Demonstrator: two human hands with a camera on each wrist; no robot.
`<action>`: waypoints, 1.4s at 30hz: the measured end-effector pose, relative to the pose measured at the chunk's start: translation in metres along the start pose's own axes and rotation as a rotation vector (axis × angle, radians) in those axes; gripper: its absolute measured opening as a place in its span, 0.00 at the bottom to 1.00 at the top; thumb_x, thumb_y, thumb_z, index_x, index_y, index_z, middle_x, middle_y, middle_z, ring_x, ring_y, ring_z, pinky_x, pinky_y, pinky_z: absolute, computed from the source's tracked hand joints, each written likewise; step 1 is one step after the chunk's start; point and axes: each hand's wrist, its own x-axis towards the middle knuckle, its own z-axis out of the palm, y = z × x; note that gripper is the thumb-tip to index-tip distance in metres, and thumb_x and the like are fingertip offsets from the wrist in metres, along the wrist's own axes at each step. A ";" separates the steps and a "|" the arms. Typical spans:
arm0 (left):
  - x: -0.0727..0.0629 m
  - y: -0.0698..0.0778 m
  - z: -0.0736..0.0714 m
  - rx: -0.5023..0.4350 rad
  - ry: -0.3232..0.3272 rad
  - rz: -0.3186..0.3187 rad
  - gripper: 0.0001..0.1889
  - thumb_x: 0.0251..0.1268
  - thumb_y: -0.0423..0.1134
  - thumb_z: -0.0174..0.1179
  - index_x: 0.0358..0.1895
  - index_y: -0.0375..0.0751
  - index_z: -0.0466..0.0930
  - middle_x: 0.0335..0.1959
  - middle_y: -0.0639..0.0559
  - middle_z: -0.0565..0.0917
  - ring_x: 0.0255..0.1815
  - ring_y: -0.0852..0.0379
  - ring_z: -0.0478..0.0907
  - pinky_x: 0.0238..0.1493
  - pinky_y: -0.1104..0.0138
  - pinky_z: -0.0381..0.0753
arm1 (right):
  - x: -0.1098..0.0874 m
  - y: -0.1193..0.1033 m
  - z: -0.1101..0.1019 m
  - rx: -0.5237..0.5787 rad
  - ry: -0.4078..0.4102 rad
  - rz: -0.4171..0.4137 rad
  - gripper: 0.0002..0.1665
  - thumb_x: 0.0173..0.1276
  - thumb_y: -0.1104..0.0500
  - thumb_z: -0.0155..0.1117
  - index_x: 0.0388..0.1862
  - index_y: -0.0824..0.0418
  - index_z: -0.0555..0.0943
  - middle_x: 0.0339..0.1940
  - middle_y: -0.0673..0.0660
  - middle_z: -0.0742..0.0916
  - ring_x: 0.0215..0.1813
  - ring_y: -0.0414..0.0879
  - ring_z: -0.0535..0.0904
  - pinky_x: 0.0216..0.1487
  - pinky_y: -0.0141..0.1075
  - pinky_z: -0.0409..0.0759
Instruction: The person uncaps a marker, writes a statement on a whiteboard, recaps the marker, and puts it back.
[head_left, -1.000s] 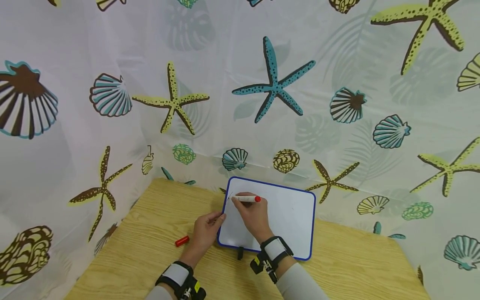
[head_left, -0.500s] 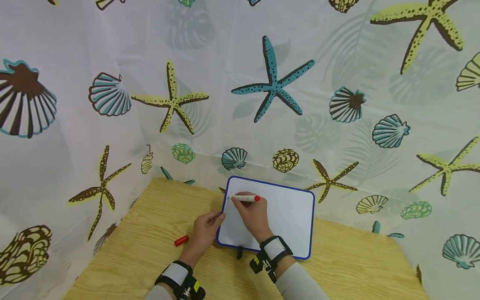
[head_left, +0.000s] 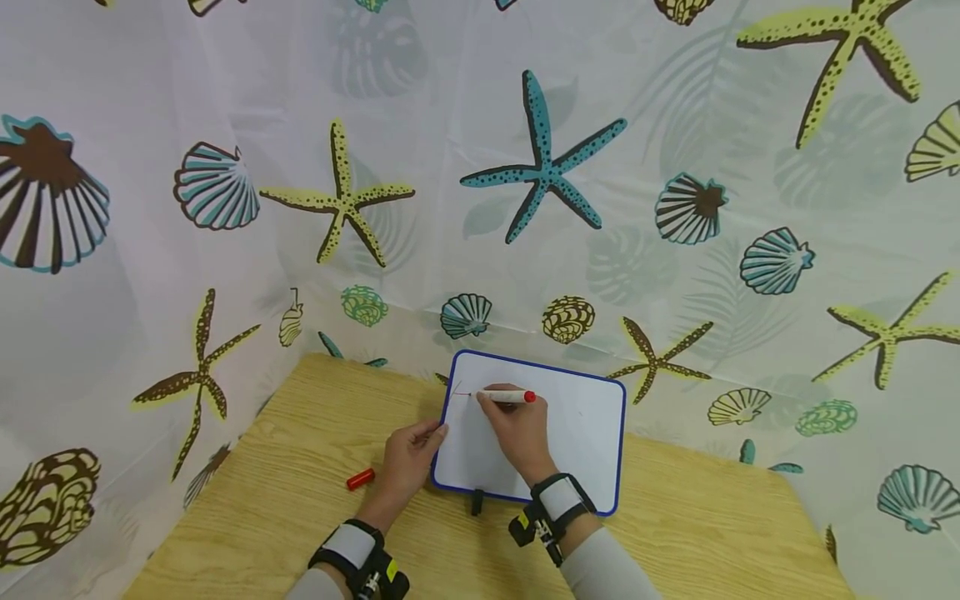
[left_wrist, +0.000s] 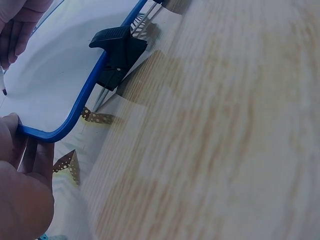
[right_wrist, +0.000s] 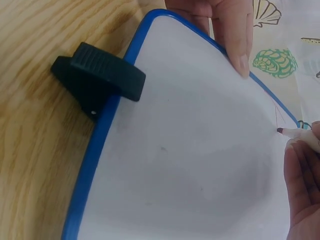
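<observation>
A small whiteboard (head_left: 555, 433) with a blue frame stands tilted on the table. My right hand (head_left: 521, 429) pinches a white marker (head_left: 504, 397) with a red end; in the right wrist view the dark marker tip (right_wrist: 280, 130) is at the board by thin red lines. Those red lines (head_left: 462, 393) lie near the board's upper left. At the left edge, my left hand (head_left: 408, 458) grips the frame between thumb and fingers, seen also in the left wrist view with the thumb on the front and fingers behind. A red marker cap (head_left: 361, 479) lies on the table left of that hand.
A black clip foot (right_wrist: 102, 75) grips the board's lower edge. The wooden table (head_left: 262, 517) runs around the board. Behind and to the left hangs a white curtain (head_left: 450, 108) printed with starfish and shells.
My right hand has moved slightly right with the marker, and a short red horizontal line now shows behind its tip. The left hand keeps its grip on the frame.
</observation>
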 end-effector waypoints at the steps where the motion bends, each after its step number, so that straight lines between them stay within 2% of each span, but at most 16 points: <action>1: 0.000 -0.001 0.000 0.001 0.002 0.003 0.16 0.74 0.42 0.64 0.54 0.33 0.86 0.51 0.42 0.88 0.51 0.49 0.86 0.51 0.59 0.87 | 0.000 0.000 0.000 0.000 0.003 0.000 0.06 0.66 0.58 0.76 0.38 0.60 0.90 0.33 0.53 0.91 0.31 0.43 0.83 0.32 0.33 0.83; 13: -0.001 0.000 0.000 0.003 0.016 -0.029 0.17 0.74 0.43 0.64 0.55 0.34 0.86 0.52 0.42 0.88 0.52 0.49 0.86 0.52 0.58 0.86 | 0.000 0.003 -0.001 0.024 0.006 -0.001 0.07 0.66 0.56 0.76 0.39 0.59 0.90 0.32 0.51 0.91 0.30 0.42 0.82 0.31 0.33 0.82; 25: 0.000 0.003 0.001 0.009 0.024 -0.018 0.16 0.74 0.42 0.64 0.55 0.34 0.87 0.51 0.42 0.88 0.51 0.48 0.86 0.52 0.58 0.86 | 0.009 0.006 -0.005 0.048 0.044 -0.011 0.07 0.66 0.56 0.76 0.40 0.58 0.90 0.34 0.52 0.90 0.31 0.44 0.82 0.31 0.33 0.82; 33: -0.002 0.001 0.001 0.010 0.027 -0.022 0.14 0.74 0.42 0.64 0.53 0.37 0.88 0.50 0.45 0.89 0.50 0.51 0.86 0.51 0.60 0.87 | 0.009 0.005 -0.003 0.027 0.034 -0.008 0.06 0.67 0.57 0.75 0.40 0.58 0.90 0.35 0.51 0.91 0.32 0.44 0.82 0.32 0.33 0.83; 38: -0.002 -0.001 0.001 0.013 0.025 0.007 0.14 0.74 0.41 0.64 0.53 0.35 0.88 0.49 0.43 0.88 0.50 0.49 0.86 0.51 0.59 0.87 | 0.009 0.004 -0.004 -0.006 0.039 -0.016 0.07 0.67 0.57 0.75 0.41 0.59 0.90 0.35 0.52 0.91 0.33 0.43 0.82 0.33 0.33 0.83; 42: -0.001 0.000 0.000 0.011 0.022 -0.004 0.14 0.74 0.42 0.64 0.53 0.37 0.88 0.50 0.45 0.89 0.50 0.50 0.86 0.51 0.59 0.87 | 0.008 0.002 -0.003 0.003 0.015 -0.013 0.07 0.66 0.58 0.75 0.40 0.60 0.90 0.34 0.53 0.91 0.32 0.43 0.83 0.32 0.33 0.83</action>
